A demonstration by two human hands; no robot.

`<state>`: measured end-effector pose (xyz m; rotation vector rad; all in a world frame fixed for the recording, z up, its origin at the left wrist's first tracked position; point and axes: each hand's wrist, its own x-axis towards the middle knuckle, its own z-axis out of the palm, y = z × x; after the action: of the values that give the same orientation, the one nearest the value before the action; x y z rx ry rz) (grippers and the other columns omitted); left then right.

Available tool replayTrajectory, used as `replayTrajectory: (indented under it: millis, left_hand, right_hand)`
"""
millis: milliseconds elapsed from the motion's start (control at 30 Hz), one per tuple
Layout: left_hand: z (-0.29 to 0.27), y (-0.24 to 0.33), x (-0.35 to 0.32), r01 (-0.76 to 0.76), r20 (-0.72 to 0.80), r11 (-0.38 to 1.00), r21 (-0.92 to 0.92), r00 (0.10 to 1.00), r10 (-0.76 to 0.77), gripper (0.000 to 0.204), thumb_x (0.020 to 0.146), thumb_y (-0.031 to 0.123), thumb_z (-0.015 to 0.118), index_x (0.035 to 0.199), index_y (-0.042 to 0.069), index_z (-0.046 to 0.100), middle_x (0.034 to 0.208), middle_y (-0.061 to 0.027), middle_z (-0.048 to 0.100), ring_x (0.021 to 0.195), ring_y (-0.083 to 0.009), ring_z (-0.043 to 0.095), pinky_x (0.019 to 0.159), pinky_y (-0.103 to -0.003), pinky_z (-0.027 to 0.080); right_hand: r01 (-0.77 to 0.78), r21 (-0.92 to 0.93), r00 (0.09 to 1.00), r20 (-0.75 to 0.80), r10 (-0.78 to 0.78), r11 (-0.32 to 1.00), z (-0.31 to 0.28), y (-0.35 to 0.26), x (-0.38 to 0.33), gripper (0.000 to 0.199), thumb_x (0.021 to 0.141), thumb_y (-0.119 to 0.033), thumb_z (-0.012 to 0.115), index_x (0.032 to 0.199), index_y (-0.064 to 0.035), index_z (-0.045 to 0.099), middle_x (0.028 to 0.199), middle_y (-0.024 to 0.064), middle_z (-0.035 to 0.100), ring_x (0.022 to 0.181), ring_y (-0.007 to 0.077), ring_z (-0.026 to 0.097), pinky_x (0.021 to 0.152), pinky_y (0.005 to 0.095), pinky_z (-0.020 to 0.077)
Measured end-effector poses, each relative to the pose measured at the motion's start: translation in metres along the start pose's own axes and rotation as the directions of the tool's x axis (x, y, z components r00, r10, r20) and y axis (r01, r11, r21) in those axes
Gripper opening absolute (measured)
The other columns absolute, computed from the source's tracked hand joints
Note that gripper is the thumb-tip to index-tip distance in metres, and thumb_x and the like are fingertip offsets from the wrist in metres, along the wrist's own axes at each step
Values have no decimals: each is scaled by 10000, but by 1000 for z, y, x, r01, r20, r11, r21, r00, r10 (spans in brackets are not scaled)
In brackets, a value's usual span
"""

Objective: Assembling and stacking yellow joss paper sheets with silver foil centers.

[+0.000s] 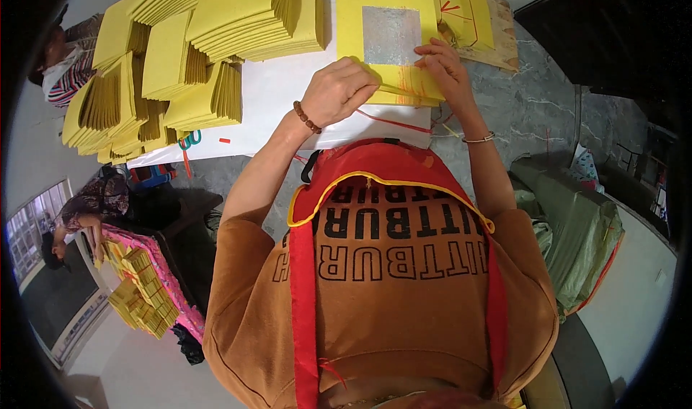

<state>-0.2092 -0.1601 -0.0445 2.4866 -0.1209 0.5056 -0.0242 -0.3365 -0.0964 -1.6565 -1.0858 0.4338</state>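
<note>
A stack of yellow paper sheets [351,20] lies in front of me, its top sheet bearing a silver foil square [393,36]. My left hand [339,88] is closed at the near left corner of the stack, its fingertips pinching the paper's edge. At the stack's right edge, my right hand [445,70] has its fingers apart and slightly bent, the tips touching the top sheet beside the foil. Near the corner under my hands, the lower sheets fan out a little. A red string [393,122] lies on the white table covering just in front of the stack.
Folded yellow paper bundles [238,12] crowd the left of the white-covered table [277,95]. Green-handled scissors [189,141] lie by its near edge. A string-tied yellow bundle [461,12] rests on a wooden board [502,30] at right. Two people [101,200] are at the left.
</note>
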Motion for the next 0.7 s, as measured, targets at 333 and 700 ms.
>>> replayTrajectory:
  millis: [333,700]
  left_hand:
    - [1,-5,2,125,-14,986,-112,992,-127,131,820,140,611,864,23,652,776,-104,636,720,-244,604,629,-328,487]
    - [3,-15,1,526,104,700,-482,828,-551,169,860,142,590,949,6,637,762,-1,629,639,-53,496,571,-214,411]
  right_hand:
    - [-23,181,999,47,14,983,-12,6,0,405,977,-299,340,968,-63,669,1166,74,601,1287,261,350,1082,391,237]
    - [-18,120,1000,25,16,993,-7,6,-4,362,762,-61,689,1117,-58,619,1216,79,571,1292,237,366,1044,355,302]
